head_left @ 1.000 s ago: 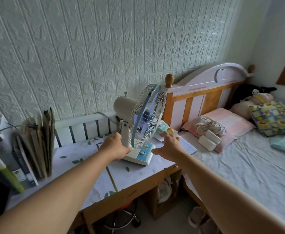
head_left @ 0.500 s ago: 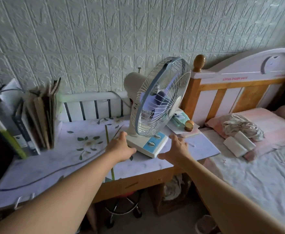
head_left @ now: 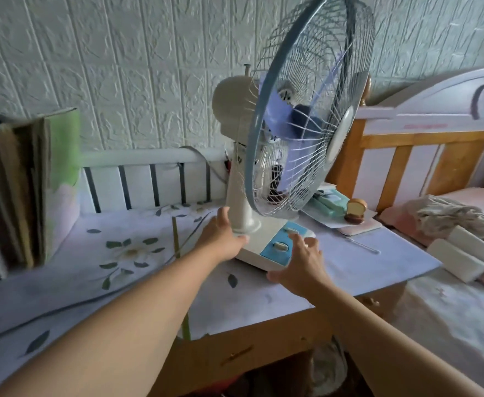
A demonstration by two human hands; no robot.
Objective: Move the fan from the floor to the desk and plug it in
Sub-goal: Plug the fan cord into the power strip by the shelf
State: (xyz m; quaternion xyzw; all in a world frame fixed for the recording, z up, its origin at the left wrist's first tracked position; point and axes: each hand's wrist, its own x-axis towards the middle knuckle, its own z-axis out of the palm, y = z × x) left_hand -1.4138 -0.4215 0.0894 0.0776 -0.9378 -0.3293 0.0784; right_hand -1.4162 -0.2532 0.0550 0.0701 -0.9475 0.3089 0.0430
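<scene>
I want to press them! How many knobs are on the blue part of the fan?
2. One knob sits nearer the front edge of the fan's base; the other knob is just behind it, by the right hand's fingertips. The hand may hide more.

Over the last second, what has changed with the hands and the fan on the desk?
The view closed in on the fan. The left hand slid from the stem down onto the left edge of the base, fingers spread. The right hand came in from beside the base to its front right corner, near the blue control panel. The fan stayed upright on the desk; the books did not move.
</scene>
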